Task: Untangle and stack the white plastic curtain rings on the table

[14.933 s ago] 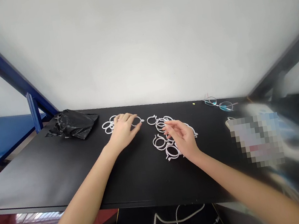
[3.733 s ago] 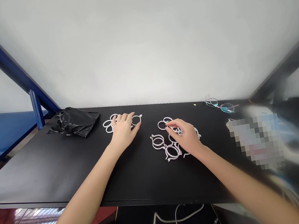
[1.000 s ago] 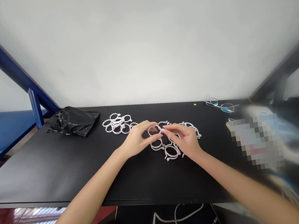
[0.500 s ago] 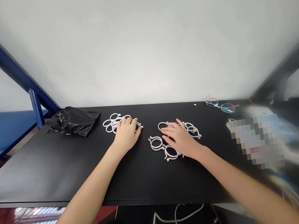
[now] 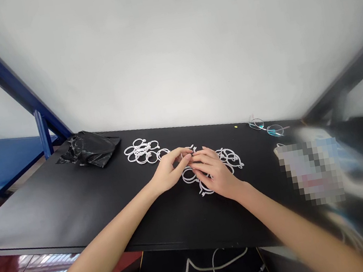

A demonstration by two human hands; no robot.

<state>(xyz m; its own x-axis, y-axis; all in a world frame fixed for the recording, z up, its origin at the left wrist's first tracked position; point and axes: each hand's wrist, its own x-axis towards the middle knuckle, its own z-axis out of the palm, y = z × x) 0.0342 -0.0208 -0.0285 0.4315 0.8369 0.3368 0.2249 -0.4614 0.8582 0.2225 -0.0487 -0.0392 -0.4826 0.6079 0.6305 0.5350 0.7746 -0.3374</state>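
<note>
White plastic rings lie in two groups on the black table [image 5: 57,208]. The left group of rings [image 5: 144,150] lies flat near the back. The right pile of rings [image 5: 229,158] is looser. My left hand [image 5: 169,170] and my right hand [image 5: 213,172] meet between the groups, fingertips together, pinching one white ring [image 5: 188,152] just above the table. More rings lie under my right hand, partly hidden.
A crumpled black plastic bag [image 5: 88,148] lies at the back left. A pair of glasses [image 5: 267,127] rests at the back right. A blurred-out object [image 5: 311,172] sits to the right. Blue steel beams [image 5: 0,73] rise on the left. Cables hang under the table.
Half a second ago my left hand lay on the left group and my right hand on the right pile. Both have come together at the middle over one ring.
</note>
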